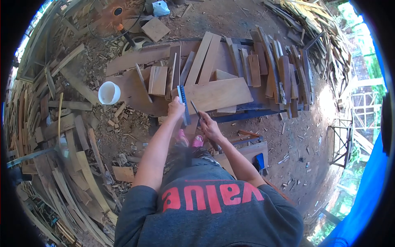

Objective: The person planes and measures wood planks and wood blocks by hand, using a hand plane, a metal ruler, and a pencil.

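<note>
My left hand [176,108] is closed on a flat ruler [184,101] with scale marks along it. The ruler lies across the left end of a wide, light brown board [222,95] and sticks out past its near edge. To the right, my right hand [209,127] is closed around a slim dark tool [194,107], its tip pointing up and left toward the board's near edge. Whether this tool is a pencil or a metal marker cannot be made out. Part of it is hidden by the fingers.
The low workbench [138,84] carries several wood offcuts, with narrow pieces [284,74] crowded at its right. A white bucket [109,93] stands at the left. Planks [78,168] are heaped along the left side, and a wood pile [317,29] rises at the back right.
</note>
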`<state>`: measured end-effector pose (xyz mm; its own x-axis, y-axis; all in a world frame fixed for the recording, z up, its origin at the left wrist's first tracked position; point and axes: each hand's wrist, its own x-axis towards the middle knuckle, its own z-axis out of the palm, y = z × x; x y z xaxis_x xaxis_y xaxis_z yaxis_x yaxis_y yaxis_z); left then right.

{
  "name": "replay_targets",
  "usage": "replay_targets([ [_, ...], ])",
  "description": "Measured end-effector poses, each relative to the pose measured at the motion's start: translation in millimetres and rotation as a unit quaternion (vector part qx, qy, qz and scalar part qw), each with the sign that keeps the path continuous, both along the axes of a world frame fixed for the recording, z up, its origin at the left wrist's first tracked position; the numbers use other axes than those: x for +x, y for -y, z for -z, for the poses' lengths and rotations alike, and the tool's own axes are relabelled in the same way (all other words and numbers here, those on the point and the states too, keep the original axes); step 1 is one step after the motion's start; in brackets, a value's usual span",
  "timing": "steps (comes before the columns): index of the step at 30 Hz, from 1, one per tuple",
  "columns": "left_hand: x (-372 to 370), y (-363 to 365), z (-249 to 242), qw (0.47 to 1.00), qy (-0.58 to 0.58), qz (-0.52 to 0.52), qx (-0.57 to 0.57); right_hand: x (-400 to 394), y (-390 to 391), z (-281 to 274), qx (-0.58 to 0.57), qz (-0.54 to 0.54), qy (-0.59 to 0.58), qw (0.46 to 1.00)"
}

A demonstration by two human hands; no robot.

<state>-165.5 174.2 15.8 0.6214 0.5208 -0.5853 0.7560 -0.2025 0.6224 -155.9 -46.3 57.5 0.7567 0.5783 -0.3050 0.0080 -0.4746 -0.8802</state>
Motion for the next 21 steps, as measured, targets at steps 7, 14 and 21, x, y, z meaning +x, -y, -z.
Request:
replay_targets([
  [7,1,6,-5,0.995,0.037,0.012,0.091,48,-45,0,-0.022,-0.03,0.027,0.999],
  [14,6,11,-18,0.996,-0.013,0.0,0.086,65,-60,-17,-0.081,-0.036,-0.04,0.995],
  [21,7,13,-31,0.997,-0.014,0.006,0.081,67,-62,-22,-0.091,-0.053,-0.014,0.994],
])
